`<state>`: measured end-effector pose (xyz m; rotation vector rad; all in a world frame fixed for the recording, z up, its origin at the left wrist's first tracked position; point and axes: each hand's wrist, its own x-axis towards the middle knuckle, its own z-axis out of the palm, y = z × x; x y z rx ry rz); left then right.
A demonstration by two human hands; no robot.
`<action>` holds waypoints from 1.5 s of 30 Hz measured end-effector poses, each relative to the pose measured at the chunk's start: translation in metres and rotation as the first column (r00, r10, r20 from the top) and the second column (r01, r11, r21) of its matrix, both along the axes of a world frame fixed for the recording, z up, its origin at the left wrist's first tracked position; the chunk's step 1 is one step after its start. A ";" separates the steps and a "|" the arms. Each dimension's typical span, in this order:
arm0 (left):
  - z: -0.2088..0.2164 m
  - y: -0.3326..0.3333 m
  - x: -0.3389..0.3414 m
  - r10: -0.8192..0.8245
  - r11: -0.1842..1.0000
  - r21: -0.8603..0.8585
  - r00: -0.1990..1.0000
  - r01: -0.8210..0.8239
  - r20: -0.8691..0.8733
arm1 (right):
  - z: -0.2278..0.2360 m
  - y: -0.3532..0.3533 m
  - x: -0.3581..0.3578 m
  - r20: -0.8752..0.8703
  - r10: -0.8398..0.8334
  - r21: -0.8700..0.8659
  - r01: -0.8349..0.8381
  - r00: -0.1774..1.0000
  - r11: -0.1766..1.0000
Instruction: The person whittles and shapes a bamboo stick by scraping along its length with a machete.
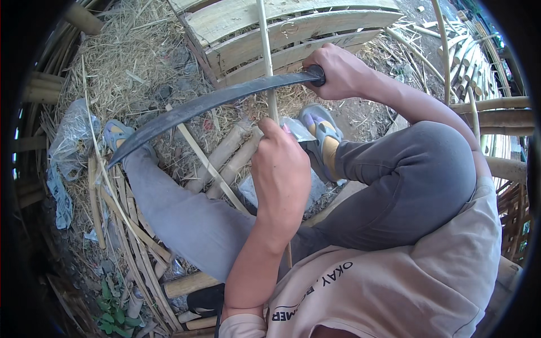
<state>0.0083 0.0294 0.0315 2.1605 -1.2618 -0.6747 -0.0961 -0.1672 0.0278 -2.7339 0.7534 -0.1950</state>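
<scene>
My right hand is wrapped round the dark handle of a long curved machete. Its blade stretches out to the left, the tip ending by my left foot. A narrow, pale bamboo strip runs from the top of the view down into my closed left hand. The blade crosses the strip a little above that fist and seems to touch it. Below the left hand, the strip's lower end shows against my lap. How the left fingers close round it is partly hidden by the back of the hand.
Wooden slats of a crate-like frame stand ahead. Shavings cover the ground. A thin stick and thick bamboo pieces lie between my legs. Left is a plastic bag; bamboo lengths are piled far right.
</scene>
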 end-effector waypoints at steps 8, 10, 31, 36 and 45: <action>0.002 0.003 0.001 0.031 0.999 -0.042 0.999 -0.033 -0.036 | 0.016 -0.006 0.007 -0.130 -0.031 -0.140 0.012 0.991 0.990; 0.003 0.006 0.001 0.060 0.994 -0.085 0.996 -0.066 -0.071 | 0.017 -0.013 0.006 -0.127 -0.028 -0.161 0.007 0.992 0.987; -0.002 0.009 0.018 0.087 0.983 -0.134 0.962 -0.125 -0.261 | 0.035 0.006 -0.007 -0.031 0.219 0.338 -0.196 0.975 0.920; -0.022 0.011 0.025 0.105 0.940 -0.208 0.810 -0.270 -0.576 | 0.038 0.003 -0.013 -0.083 0.144 0.426 -0.096 0.986 0.900; 0.002 0.008 0.021 0.131 0.969 0.081 0.205 -0.234 -0.970 | 0.037 0.005 -0.012 -0.122 0.110 0.285 -0.071 0.986 0.956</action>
